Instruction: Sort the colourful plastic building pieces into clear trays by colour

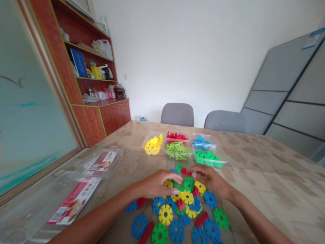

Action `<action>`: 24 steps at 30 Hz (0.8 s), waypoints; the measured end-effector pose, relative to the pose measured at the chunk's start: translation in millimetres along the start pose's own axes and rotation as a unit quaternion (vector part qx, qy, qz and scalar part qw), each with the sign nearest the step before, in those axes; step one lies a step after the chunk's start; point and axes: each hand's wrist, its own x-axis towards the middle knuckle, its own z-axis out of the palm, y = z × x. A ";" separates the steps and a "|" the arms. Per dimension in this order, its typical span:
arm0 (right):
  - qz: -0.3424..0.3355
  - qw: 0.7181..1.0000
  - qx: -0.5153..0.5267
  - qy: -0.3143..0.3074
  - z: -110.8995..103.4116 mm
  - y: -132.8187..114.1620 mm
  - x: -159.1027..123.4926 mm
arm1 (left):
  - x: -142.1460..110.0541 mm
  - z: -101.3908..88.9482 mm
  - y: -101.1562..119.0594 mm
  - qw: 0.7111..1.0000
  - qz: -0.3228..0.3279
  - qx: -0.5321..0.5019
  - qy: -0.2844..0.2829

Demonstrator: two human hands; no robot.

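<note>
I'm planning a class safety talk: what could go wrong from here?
The left hand and right hand are at loose, overlapping pieces, so some might get knocked away. The filled containers stand open and close together, so a dropped piece could mix colours. The left forearm lies near labelled clear plastic and might nudge it.

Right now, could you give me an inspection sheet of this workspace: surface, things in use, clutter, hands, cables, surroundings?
Surface: patterned table.
Things in use: notched discs in blue, yellow and green, loose among red pieces; beyond them, clear tubs of pieces grouped by colour.
Clutter: labelled clear packaging at left.
Hands: left hand and right hand at the loose pieces; grip unclear.
Cables: nothing seen.
Surroundings: grey chairs, reddish cabinet, white wall.
</note>
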 end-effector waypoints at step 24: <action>0.080 0.996 0.023 -0.026 -19.1 0.0 -14.1 | -21.9 -9.8 -8.1 0.996 -0.041 0.078 0.008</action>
